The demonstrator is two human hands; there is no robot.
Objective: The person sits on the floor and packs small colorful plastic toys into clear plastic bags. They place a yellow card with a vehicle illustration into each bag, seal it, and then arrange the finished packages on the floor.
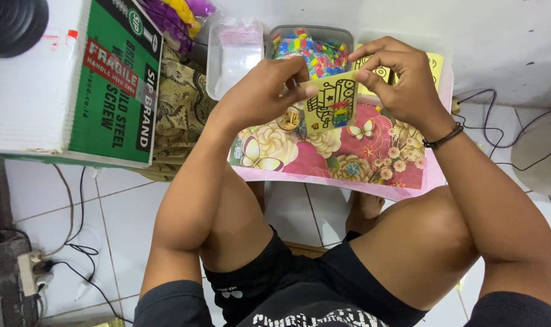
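A small yellow card (331, 103) with a line drawing, partly filled with coloured bits, is held up between both hands. My left hand (260, 91) pinches its upper left edge. My right hand (396, 75) grips its upper right corner with fingertips. The card hangs above a small table with a pink flowered cover (348, 160). Behind it a grey tray (311, 45) holds several small coloured pieces. More yellow cards (436, 63) lie under my right hand.
A clear plastic tray (234, 54) stands left of the grey one. A green and white cardboard box (75, 79) sits at the left on patterned cloth (178, 109). Cables and a power strip (30, 269) lie on the white tiled floor. My bare knees flank the table.
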